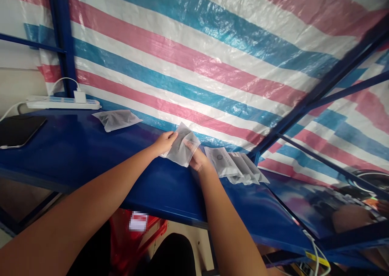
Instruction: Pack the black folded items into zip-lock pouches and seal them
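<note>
Over the blue table, a frosted translucent plastic bag (pixel 179 151) is held up between my two hands. My left hand (pixel 165 143) pinches its left edge, thumb on the near side. At the other side, my right hand (pixel 197 157) grips the bag; its fingers show blurred through the film, and whether they are inside or behind it I cannot tell. Right of my hands lies an overlapping row of several similar bags (pixel 223 162), the front one with dark print. Another frosted bag (pixel 118 119) lies flat on the left, apart from my hands.
The blue table (pixel 75 154) runs across the view, backed by a striped plastic sheet (pixel 188 65). A white power strip (pixel 63 103) with a plugged-in charger and a dark tablet (pixel 21 131) sit at the left. Below stands a red plastic stool (pixel 124 235). White cables (pixel 316 251) hang at the right.
</note>
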`<state>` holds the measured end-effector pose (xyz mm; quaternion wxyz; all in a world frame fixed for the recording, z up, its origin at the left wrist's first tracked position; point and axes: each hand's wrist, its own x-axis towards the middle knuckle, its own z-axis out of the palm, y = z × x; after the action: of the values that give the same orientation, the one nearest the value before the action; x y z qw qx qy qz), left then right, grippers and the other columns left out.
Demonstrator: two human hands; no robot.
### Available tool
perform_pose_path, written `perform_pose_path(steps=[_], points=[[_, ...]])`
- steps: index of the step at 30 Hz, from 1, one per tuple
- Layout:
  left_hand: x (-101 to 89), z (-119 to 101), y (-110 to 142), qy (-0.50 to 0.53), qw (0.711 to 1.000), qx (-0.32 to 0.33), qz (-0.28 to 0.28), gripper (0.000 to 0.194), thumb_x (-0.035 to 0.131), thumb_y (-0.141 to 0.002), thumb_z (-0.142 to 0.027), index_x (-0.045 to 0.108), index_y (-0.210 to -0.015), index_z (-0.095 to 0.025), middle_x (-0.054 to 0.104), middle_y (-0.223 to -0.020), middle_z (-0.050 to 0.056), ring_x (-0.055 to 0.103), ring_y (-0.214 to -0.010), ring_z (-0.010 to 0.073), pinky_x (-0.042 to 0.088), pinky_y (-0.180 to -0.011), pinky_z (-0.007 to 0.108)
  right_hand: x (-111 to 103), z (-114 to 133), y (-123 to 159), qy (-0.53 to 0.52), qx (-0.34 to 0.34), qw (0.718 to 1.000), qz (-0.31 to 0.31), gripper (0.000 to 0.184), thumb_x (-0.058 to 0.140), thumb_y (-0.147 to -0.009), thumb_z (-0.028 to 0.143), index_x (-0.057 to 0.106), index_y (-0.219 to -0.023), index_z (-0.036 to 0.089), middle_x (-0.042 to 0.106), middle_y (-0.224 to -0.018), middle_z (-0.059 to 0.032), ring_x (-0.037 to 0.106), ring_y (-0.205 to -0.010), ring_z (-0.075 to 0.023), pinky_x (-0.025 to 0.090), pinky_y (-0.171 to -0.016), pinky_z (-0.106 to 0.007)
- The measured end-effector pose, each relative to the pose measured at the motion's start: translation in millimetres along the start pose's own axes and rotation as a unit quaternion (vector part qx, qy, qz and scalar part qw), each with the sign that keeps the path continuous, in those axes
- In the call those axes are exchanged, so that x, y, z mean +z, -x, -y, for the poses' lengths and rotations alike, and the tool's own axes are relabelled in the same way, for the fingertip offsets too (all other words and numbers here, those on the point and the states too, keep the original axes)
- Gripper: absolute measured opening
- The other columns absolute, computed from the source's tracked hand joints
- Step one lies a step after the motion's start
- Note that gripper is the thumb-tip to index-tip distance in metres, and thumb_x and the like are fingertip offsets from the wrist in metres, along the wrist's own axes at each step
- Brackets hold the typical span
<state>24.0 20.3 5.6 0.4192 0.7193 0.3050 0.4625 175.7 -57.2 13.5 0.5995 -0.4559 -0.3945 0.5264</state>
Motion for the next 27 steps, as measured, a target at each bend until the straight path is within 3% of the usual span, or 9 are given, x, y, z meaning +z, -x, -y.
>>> perform_pose_path(steps=[6,9,13,18,23,27], points=[[2.8,4,-1,0.013,1.000,-0.005,0.007,0.051,0.044,-0.096,-0.060,0.065,-0.079,-0.017,0.065,-0.076,0.002,0.057,-0.074,0.0184,0.040,-0.067,0.028,4,1,3,-0.013,-0.005,1.000,0.023,0.034,0.082,-0.077,0.034,0.067,-0.106,0.022,0.077,-0.090,-0.0048,0.074,-0.095,-0.0241,0.063,-0.079,-0.033],[0.0,6,-5,-0.047,0.999,0.003,-0.006,0.055,0.042,-0.096,-0.060,0.061,-0.068,-0.017,0.060,-0.065,0.002,0.054,-0.068,0.0183,0.036,-0.062,0.029,4,3,3,0.004,-0.005,1.000,0.027,0.039,0.083,-0.076,0.036,0.067,-0.109,0.023,0.076,-0.088,-0.0044,0.074,-0.091,-0.0240,0.062,-0.076,-0.033],[-12.2,8,-10,-0.142,0.990,0.001,-0.026,0.054,0.048,-0.095,-0.054,0.051,-0.055,-0.018,0.054,-0.054,0.002,0.050,-0.059,0.0169,0.031,-0.059,0.030,-2,7,3,0.056,0.004,0.998,-0.004,0.042,0.084,-0.073,0.035,0.068,-0.110,0.024,0.076,-0.086,-0.0038,0.074,-0.088,-0.0248,0.062,-0.072,-0.033],[-32.8,8,-15,-0.207,0.978,-0.001,0.000,0.051,0.052,-0.094,-0.048,0.050,-0.052,-0.019,0.058,-0.054,0.004,0.051,-0.057,0.0172,0.032,-0.059,0.031,-14,14,5,0.110,0.048,0.992,-0.041,0.040,0.080,-0.072,0.034,0.070,-0.109,0.023,0.077,-0.090,-0.0042,0.074,-0.083,-0.0256,0.062,-0.072,-0.036],[-59.4,16,-19,-0.332,0.943,0.007,-0.019,0.046,0.053,-0.094,-0.044,0.059,-0.056,-0.019,0.064,-0.062,0.008,0.058,-0.066,0.0215,0.037,-0.063,0.032,-23,28,17,0.148,0.127,0.981,-0.012,0.030,0.075,-0.072,0.031,0.071,-0.097,0.015,0.076,-0.080,-0.0086,0.072,-0.070,-0.0255,0.060,-0.063,-0.035],[-76.5,29,-22,-0.410,0.906,-0.087,-0.051,0.036,0.062,-0.091,-0.045,0.072,-0.068,-0.019,0.070,-0.077,0.013,0.066,-0.080,0.0272,0.044,-0.069,0.034,-24,43,34,0.194,0.167,0.967,0.010,0.029,0.076,-0.069,0.028,0.070,-0.095,0.016,0.075,-0.077,-0.0086,0.069,-0.063,-0.0227,0.056,-0.056,-0.031]])
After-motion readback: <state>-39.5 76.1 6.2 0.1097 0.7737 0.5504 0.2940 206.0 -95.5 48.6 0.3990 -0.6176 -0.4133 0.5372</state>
